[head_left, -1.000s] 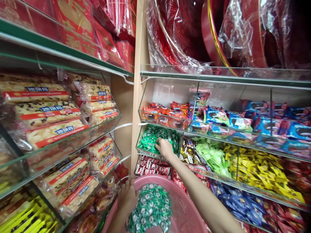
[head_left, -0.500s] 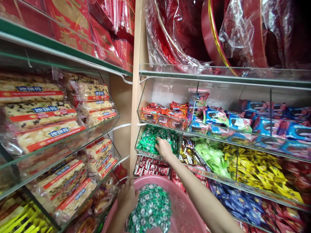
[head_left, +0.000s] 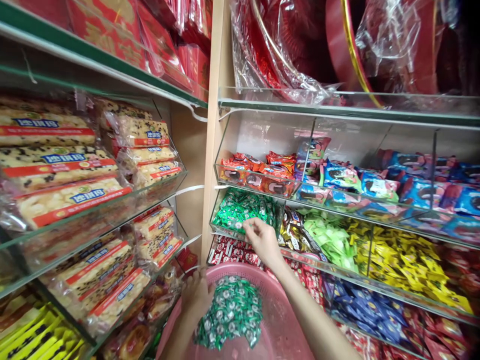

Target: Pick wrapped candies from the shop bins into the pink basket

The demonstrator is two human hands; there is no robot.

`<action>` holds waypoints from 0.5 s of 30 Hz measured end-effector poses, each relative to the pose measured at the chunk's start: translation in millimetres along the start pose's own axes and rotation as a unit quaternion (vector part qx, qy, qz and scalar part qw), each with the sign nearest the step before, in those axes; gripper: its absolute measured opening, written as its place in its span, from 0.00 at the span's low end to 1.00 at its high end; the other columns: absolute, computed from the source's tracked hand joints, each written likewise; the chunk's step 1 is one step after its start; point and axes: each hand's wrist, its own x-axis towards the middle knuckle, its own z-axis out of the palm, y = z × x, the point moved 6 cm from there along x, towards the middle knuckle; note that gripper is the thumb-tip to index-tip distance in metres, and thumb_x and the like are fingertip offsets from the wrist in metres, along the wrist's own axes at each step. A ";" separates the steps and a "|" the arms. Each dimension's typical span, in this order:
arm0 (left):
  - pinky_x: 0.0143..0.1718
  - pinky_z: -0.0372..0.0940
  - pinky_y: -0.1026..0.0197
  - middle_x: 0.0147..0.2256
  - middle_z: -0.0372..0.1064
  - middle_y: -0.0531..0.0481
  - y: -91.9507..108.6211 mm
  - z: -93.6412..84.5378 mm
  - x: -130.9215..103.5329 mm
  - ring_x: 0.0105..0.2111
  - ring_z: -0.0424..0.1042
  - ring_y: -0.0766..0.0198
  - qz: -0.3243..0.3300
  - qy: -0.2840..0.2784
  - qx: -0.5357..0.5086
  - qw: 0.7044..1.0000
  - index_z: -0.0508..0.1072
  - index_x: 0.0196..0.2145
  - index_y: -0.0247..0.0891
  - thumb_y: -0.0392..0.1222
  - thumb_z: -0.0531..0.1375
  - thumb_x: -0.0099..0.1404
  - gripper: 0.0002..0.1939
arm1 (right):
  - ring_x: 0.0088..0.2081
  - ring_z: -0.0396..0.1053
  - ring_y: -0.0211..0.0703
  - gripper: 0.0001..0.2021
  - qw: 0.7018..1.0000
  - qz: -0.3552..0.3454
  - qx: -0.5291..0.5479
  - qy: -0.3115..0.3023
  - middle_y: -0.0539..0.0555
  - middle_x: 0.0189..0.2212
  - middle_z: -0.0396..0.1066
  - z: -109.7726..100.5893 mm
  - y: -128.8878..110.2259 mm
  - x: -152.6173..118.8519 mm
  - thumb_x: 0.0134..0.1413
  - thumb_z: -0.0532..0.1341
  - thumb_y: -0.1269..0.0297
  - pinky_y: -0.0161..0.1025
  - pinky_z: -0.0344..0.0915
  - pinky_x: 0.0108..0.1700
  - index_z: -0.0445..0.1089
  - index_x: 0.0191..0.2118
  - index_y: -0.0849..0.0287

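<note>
My right hand (head_left: pixel 262 242) is just in front of the glass bin of green-wrapped candies (head_left: pixel 234 206), its fingers curled into a pinch. Whether a small candy sits between the fingertips I cannot make out. Below it stands a pink plastic basket (head_left: pixel 283 305) with a perforated rim. A heap of the same green-wrapped candies (head_left: pixel 236 310) lies inside, toward its left side. My left hand (head_left: pixel 195 295) is closed over the basket's left rim, the fingertips partly blurred.
Snack bars in clear wrappers (head_left: pixel 90 197) fill the glass shelves on the left. To the right are bins of light green packets (head_left: pixel 330 237), yellow packets (head_left: pixel 405 260) and blue packets (head_left: pixel 369 305). A wooden post (head_left: pixel 212 140) divides the shelves. Red-and-white packets (head_left: pixel 232 251) lie below the green bin.
My right hand has drawn back from the green candies to the bin's front edge, its fingers coming together. My left hand stays on the basket rim. The view has shifted slightly.
</note>
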 end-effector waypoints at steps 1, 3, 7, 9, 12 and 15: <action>0.47 0.57 0.55 0.49 0.66 0.37 1.6 -0.5 0.4 0.48 0.66 0.50 0.003 0.002 -0.003 1.000 0.62 0.56 0.31 0.45 0.50 0.65 0.24 | 0.18 0.61 0.34 0.15 0.998 0.015 0.054 -0.020 0.47 0.16 0.66 7.0 4.6 -12.2 0.58 0.51 0.54 0.31 0.56 0.24 0.67 0.33 0.59; 0.47 0.57 0.55 0.50 0.66 0.37 4.5 -0.3 1.6 0.48 0.66 0.51 0.006 0.003 -0.010 1.000 0.61 0.57 0.32 0.45 0.50 0.65 0.25 | 0.15 0.57 0.33 0.15 0.986 0.066 0.137 -0.065 0.46 0.14 0.65 26.3 21.6 -35.7 0.55 0.54 0.52 0.30 0.53 0.20 0.66 0.32 0.59; 0.47 0.57 0.56 0.51 0.65 0.37 8.8 3.3 3.4 0.48 0.65 0.52 0.013 -0.003 -0.012 1.000 0.58 0.59 0.32 0.45 0.50 0.65 0.26 | 0.11 0.50 0.30 0.14 0.951 0.187 0.217 -0.114 0.44 0.12 0.64 64.4 71.6 -70.5 0.49 0.56 0.51 0.30 0.46 0.15 0.63 0.28 0.59; 0.46 0.58 0.55 0.51 0.65 0.37 9.5 5.3 3.4 0.48 0.66 0.51 0.015 -0.010 -0.004 1.000 0.57 0.59 0.32 0.45 0.50 0.65 0.27 | 0.10 0.49 0.30 0.14 0.942 0.228 0.218 -0.117 0.44 0.11 0.63 73.2 94.6 -80.3 0.47 0.57 0.52 0.29 0.45 0.14 0.62 0.26 0.59; 0.46 0.58 0.55 0.50 0.65 0.36 9.8 6.4 2.4 0.48 0.65 0.50 0.022 -0.014 0.002 1.000 0.57 0.59 0.30 0.46 0.49 0.65 0.28 | 0.10 0.49 0.29 0.13 0.935 0.270 0.199 -0.114 0.44 0.10 0.63 73.2 119.6 -89.9 0.45 0.57 0.53 0.29 0.44 0.14 0.61 0.24 0.59; 0.47 0.57 0.55 0.47 0.67 0.37 10.2 6.2 1.4 0.49 0.64 0.50 0.027 -0.020 -0.001 0.999 0.60 0.58 0.31 0.46 0.49 0.65 0.26 | 0.10 0.48 0.29 0.14 0.931 0.291 0.186 -0.115 0.45 0.10 0.64 68.1 132.9 -96.0 0.44 0.57 0.52 0.29 0.43 0.14 0.59 0.21 0.58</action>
